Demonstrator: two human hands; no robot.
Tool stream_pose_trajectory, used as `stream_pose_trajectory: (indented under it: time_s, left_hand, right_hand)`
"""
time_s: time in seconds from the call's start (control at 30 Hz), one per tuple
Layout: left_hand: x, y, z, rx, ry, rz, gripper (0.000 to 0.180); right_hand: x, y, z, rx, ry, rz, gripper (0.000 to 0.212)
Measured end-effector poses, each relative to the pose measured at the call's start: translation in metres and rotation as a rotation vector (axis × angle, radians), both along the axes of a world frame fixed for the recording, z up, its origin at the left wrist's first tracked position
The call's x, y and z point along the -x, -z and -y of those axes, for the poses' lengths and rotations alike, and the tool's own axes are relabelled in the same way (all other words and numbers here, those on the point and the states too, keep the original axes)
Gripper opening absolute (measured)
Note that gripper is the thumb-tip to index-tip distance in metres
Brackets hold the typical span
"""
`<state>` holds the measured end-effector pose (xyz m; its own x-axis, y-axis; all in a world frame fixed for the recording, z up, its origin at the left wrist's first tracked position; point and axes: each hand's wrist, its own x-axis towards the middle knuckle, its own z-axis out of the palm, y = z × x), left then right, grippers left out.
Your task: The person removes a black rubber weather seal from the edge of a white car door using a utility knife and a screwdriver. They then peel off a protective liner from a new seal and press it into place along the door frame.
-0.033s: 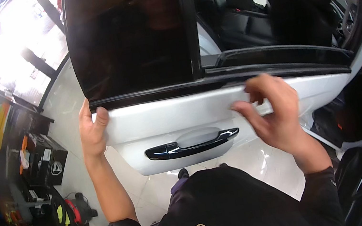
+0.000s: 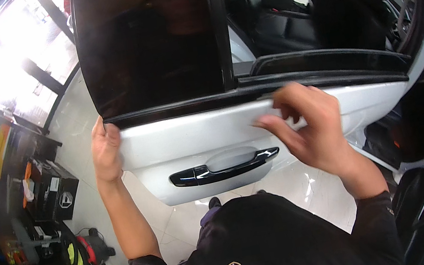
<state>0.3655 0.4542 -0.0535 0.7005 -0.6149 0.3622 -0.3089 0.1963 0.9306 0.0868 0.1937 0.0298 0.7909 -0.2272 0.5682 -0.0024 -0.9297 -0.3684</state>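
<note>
A white car door [image 2: 190, 136] stands in front of me, with a glossy black door handle [image 2: 224, 168] on its outer panel. Along the base of the dark window [image 2: 150, 41] runs a black trim strip [image 2: 174, 111]. My left hand [image 2: 106, 151] grips the door's left edge at the end of the strip, thumb on the outer side and fingers mostly hidden behind. At the right part of the strip is my right hand [image 2: 313, 129], its fingers curled by the trim and its thumb held apart over the white panel. It is slightly blurred, and nothing shows between thumb and fingers.
Beyond the door lies the car's interior with black seats [image 2: 272, 25]. Another open door [image 2: 419, 118] with dark lining is at the right. Shelving and a black box [image 2: 61, 196] stand at the left, near a red and black item [image 2: 93, 247] on the floor.
My right hand has moved a little to the left along the trim strip. My left hand stays at the door's edge, its thumb slightly shifted. The view has moved slightly.
</note>
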Motion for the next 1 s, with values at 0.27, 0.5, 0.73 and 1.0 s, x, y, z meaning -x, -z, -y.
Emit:
stream_pose_trajectory:
  time_s: [0.27, 0.5, 0.73, 1.0]
  left_hand:
    - [0.012, 0.012, 0.005, 0.147, 0.195, -0.107, 0.076]
    - [0.008, 0.004, 0.007, 0.133, 0.301, -0.053, 0.083]
    - [0.009, 0.001, 0.018, 0.195, 0.290, -0.129, 0.055]
    - [0.018, -0.054, 0.016, -0.084, -0.008, 0.164, 0.037]
  right_hand:
    - [-0.044, -0.012, -0.012, 0.158, 0.183, -0.157, 0.045]
    - [-0.058, -0.030, -0.020, 0.079, 0.257, -0.347, 0.040]
    - [-0.030, -0.003, -0.011, -0.121, 0.164, -0.058, 0.033]
    - [-0.003, -0.005, 0.009, -0.130, 0.467, -0.204, 0.054]
